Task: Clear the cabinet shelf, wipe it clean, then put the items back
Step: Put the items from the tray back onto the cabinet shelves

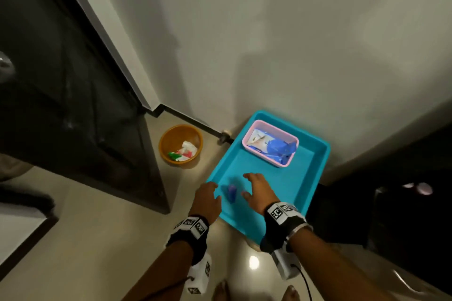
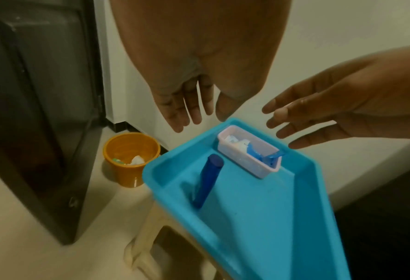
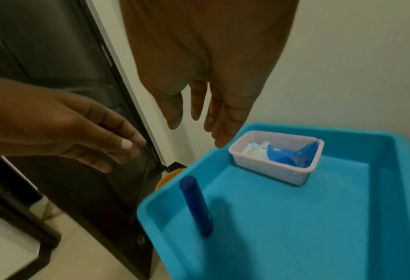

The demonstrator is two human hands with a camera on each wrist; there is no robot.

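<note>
Wrist bands (image 1: 283,212) nearest, black with white square code tags; patterns only, no letters readable. White camera blocks under both wrists, same code squares, a black cable trailing from the right one.

Left hand (image 1: 206,197) over the near left rim of the tray, fingers spread and loose, holding nothing. Right hand (image 1: 258,187) above the tray floor, fingers apart and slightly bent, also holding nothing. In the wrist views, both palms open, fingertips clear of everything below.

Between the two hands: blue tube (image 1: 231,192), standing upright on the tray floor near the left front corner, touched by neither hand. Rounded cap on top. Any label blurred, unreadable.

Tray (image 1: 305,193), bright turquoise plastic with a raised rim, sitting on a pale stool (image 2: 146,240) of which only the legs show.

Farther in, at the back of the tray: pink tub (image 1: 270,143), small and rectangular, holding a white packet and crumpled blue plastic. Print on the packet too small to read.

On the floor, left of the tray: orange bin (image 1: 181,145) with white, green and red scraps inside.

Beyond, dark door (image 1: 73,93) standing open at the left, a small round emblem near its lower corner, unreadable. Plain pale wall (image 1: 293,44) behind, black skirting at its foot.
</note>
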